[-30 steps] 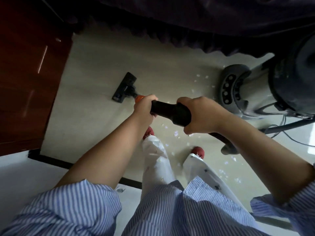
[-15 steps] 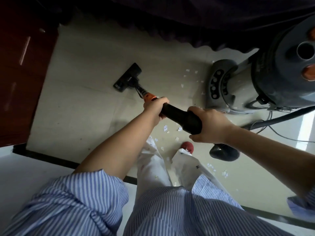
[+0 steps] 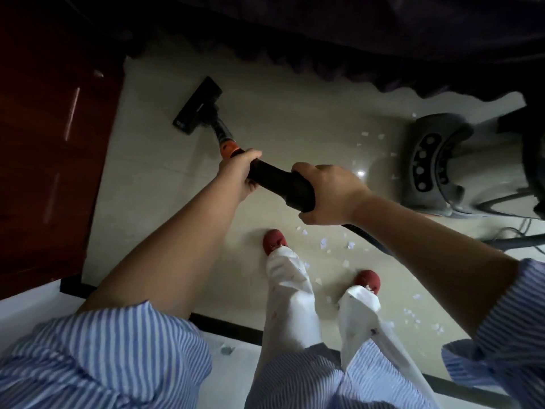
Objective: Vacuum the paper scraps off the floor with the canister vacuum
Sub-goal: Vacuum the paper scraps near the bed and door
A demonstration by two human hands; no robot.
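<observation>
Both hands hold the vacuum's black handle (image 3: 280,185). The left hand (image 3: 240,172) has its grip wrapped around the far end, just below the orange collar (image 3: 228,149), fingers curled over the top. The right hand (image 3: 327,191) has its grip closed around the thicker near end, where the hose (image 3: 371,239) leaves it and runs off to the right.

From the collar the wand (image 3: 219,129) slopes down and away to the floor head (image 3: 197,106), which lies flat on the pale tiled floor (image 3: 295,125), far left, near a dark red wooden cabinet (image 3: 50,137).

The canister vacuum (image 3: 460,163) stands at the right, its grey body partly cut off by the frame edge. Paper scraps (image 3: 324,243) lie scattered on the floor between the canister and the person's red slippers (image 3: 274,240), with more to the near right and a few close to the canister's base. A dark fringed cloth (image 3: 354,39) hangs across the far side.
</observation>
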